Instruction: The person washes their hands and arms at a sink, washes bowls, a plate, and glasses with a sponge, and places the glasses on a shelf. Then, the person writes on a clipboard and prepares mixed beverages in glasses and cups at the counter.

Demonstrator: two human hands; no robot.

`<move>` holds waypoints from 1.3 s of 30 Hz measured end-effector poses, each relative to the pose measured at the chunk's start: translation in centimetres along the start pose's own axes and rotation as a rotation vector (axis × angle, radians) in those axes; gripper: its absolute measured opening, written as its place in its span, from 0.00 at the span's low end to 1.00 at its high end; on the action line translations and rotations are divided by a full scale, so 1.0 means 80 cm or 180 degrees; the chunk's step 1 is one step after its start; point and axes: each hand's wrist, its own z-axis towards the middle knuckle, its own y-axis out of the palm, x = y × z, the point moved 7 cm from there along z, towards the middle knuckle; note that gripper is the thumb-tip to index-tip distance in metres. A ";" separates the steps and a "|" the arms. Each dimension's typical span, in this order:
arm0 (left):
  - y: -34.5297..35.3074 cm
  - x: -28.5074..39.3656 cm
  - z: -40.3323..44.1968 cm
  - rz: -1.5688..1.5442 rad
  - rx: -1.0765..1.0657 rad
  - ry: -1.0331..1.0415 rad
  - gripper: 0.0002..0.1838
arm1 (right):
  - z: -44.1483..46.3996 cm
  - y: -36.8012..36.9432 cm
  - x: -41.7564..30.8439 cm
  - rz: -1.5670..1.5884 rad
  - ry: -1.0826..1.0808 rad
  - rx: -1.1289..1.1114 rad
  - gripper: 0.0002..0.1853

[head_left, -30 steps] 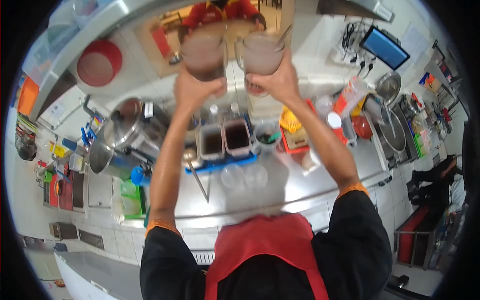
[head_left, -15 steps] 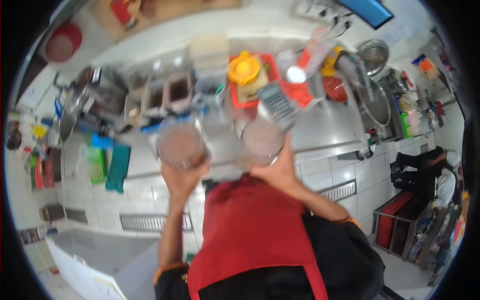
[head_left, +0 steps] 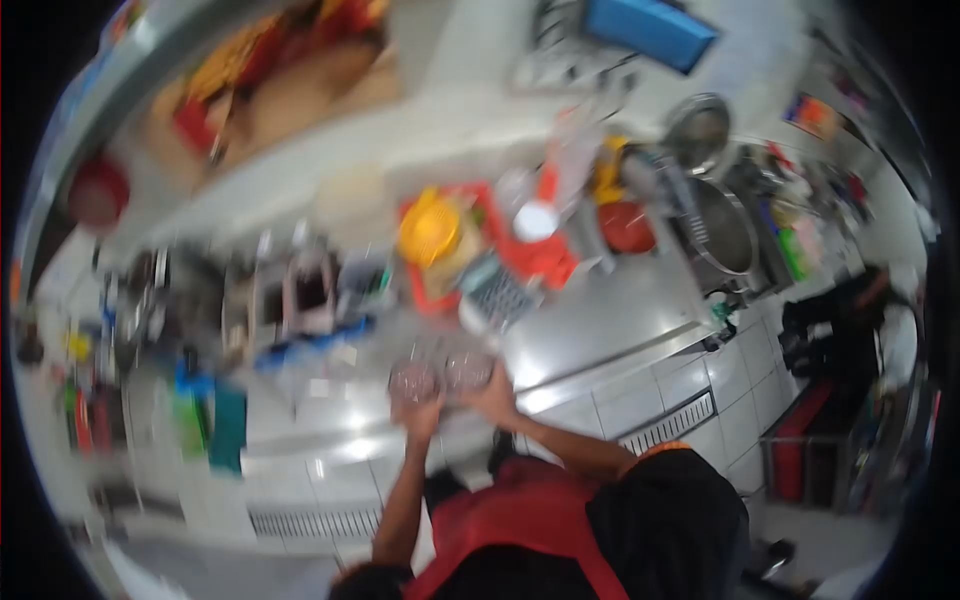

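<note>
My left hand (head_left: 424,412) is closed round a clear glass (head_left: 412,382) with a pinkish-brown content. A second, similar glass (head_left: 467,372) is in the grip of my right hand (head_left: 494,396). Side by side, the two glasses are over the front part of the steel counter (head_left: 590,330); whether they touch it or each other I cannot tell through the blur. Beyond them lies a grey calculator (head_left: 499,296), with a red tray (head_left: 432,298) behind it that carries a yellow citrus juicer (head_left: 430,229).
Food bins (head_left: 311,290) stand at the back left of the counter. On the right are an orange-red container (head_left: 627,229) and a large steel pot (head_left: 728,228). A green cloth (head_left: 229,428) hangs at the left edge. A person in dark clothes (head_left: 835,325) is at far right.
Both glasses have come closer together and now appear smaller and lower in view, with my arms stretched further out. The camera view has tilted up toward the wall.
</note>
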 end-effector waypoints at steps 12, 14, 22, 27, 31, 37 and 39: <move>-0.064 0.023 -0.015 -0.0603 0.0224 -0.0543 0.40 | -0.012 -0.064 -0.089 -0.0221 -0.0251 0.0265 0.45; -0.080 0.043 -0.032 0.0117 -0.0217 -0.0747 0.38 | 0.013 -0.075 -0.112 -0.0542 0.0318 -0.0075 0.29; -0.109 0.183 0.061 0.1211 -0.1112 0.2913 0.13 | 0.074 -0.059 -0.179 -0.1482 -0.1752 -0.0629 0.10; -0.172 0.185 0.098 0.1116 -0.0486 0.3126 0.10 | 0.062 -0.061 -0.176 -0.2567 -0.1106 -0.0481 0.08; -0.171 0.158 0.085 0.2090 -0.1530 0.3382 0.07 | 0.046 -0.027 -0.158 -0.3248 -0.0916 -0.0738 0.07; -0.178 0.187 0.088 0.1712 -0.1048 0.3180 0.09 | 0.029 -0.017 -0.181 -0.3403 -0.0360 -0.0344 0.07; -0.171 0.178 0.082 0.2742 -0.2049 0.3107 0.10 | 0.045 0.005 -0.172 -0.3378 -0.0443 -0.0851 0.08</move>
